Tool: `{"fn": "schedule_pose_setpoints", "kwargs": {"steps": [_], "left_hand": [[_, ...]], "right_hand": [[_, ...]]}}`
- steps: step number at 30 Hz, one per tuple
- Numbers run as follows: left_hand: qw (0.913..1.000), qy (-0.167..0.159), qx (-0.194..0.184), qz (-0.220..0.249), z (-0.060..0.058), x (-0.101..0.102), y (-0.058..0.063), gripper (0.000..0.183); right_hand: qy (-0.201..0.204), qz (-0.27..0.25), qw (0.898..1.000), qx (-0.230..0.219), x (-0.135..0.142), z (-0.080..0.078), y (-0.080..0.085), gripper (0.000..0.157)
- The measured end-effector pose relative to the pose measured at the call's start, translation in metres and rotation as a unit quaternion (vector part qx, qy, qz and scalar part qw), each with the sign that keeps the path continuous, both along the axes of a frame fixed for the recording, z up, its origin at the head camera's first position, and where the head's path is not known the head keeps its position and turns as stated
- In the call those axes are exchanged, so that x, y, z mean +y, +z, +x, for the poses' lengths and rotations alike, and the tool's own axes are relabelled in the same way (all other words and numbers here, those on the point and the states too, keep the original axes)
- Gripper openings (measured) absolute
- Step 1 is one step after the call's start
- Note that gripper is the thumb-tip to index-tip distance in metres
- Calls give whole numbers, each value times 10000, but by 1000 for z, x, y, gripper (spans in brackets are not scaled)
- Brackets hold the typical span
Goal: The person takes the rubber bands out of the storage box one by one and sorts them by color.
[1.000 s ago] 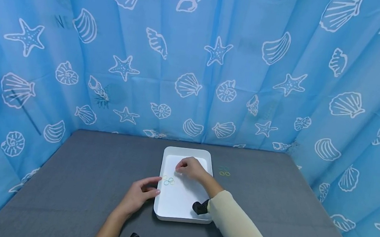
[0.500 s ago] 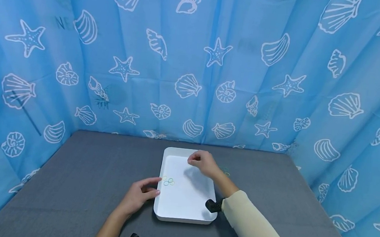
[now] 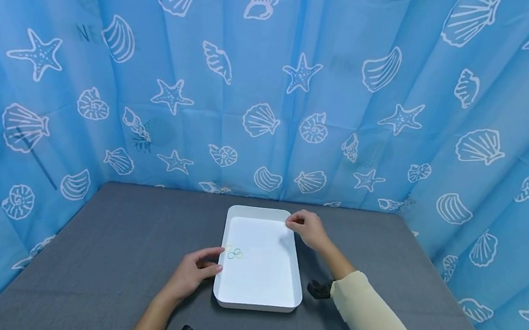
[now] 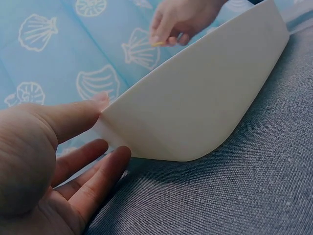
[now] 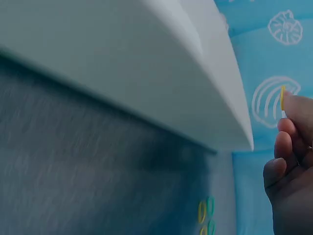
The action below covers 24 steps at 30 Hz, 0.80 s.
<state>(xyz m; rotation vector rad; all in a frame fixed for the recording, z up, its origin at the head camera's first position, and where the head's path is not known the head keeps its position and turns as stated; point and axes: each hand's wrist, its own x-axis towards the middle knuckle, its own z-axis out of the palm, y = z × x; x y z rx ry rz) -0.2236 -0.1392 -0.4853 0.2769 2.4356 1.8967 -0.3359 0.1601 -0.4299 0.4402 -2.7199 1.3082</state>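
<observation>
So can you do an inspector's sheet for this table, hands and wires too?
Surface: dark grey cloth-covered table.
Job's things: white rectangular tray; small thin yellow and green rings inside it, at the left; more small rings outside it, on the table.
Clutter: nothing seen.
Grips: left grip touches the tray's left edge; right grip pinches a thin yellow ring near the tray's far right corner.
Cables: nothing seen.
Surroundings: light blue fabric curtain with white shell and starfish prints.

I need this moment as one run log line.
left hand: touches tray | right hand: pinches yellow ring near tray's far right corner | other rings: in tray, on table
</observation>
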Motion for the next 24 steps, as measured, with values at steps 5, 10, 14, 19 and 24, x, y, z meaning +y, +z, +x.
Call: {"fn": "schedule_pose_setpoints", "kwargs": {"steps": [5,10,14,19,24], "left_hand": [[10000,-55,60,57,0,0,0,42],[10000,-49,0,13,-1,0,0,41],[10000,-65,-10,-14,-1,0,0,42],[10000,-73,-27,22,-1,-1,0,43],[9999,-108,-25,31,0,0,0,43]], "right_hand": [[-41,-40,10000,-14,20,2,-8,8],[-49,118,9998,135,37,3,-16,8],[-172,297,9991,240,48,5,-21,7],[-273,456,9984,200,59,6,-27,7],[-417,509,9977,131,70,6,-34,7]]}}
